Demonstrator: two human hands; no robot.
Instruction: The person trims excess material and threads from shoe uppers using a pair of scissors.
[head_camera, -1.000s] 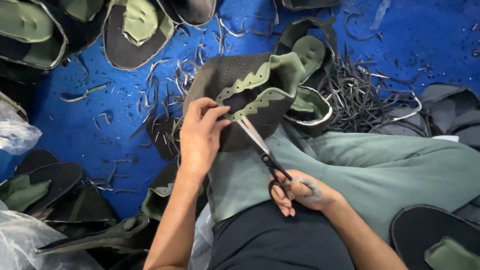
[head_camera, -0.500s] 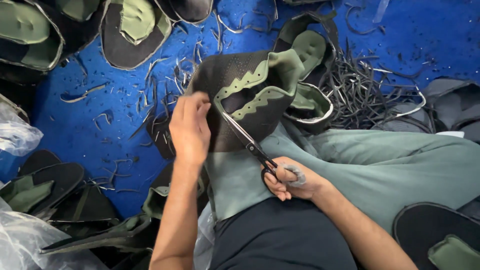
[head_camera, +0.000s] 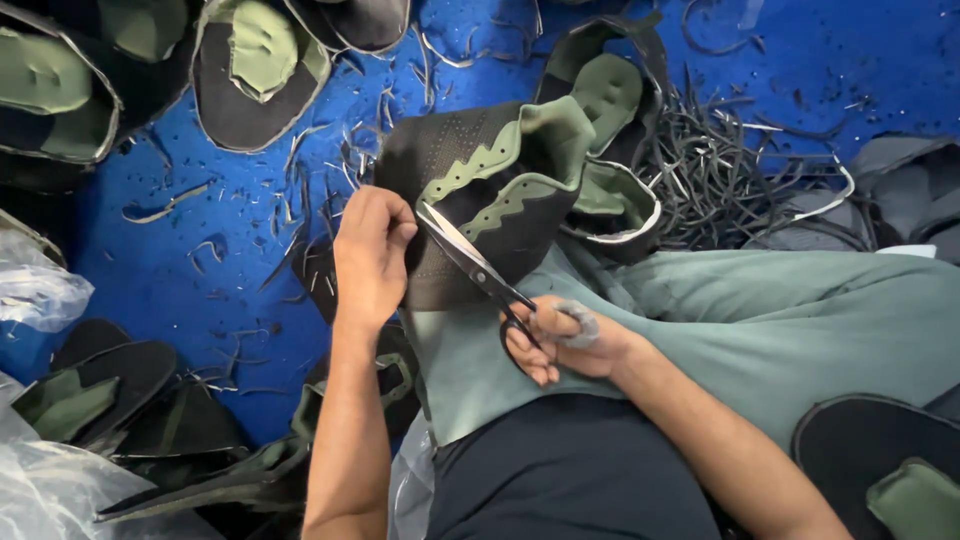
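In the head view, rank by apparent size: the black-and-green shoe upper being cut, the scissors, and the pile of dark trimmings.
1. Shoe upper, largest.
2. Pile of trimmings, somewhat smaller, though its edges are loose and it lies farther away, so this is unsure.
3. Scissors, smallest.

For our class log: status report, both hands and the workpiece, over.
Left hand gripping black-and-green shoe upper. Right hand working scissors, blades at its edge. Nothing obstructing.

Black-and-green zigzag shoe upper (head_camera: 500, 190) over blue floor (head_camera: 200, 290).
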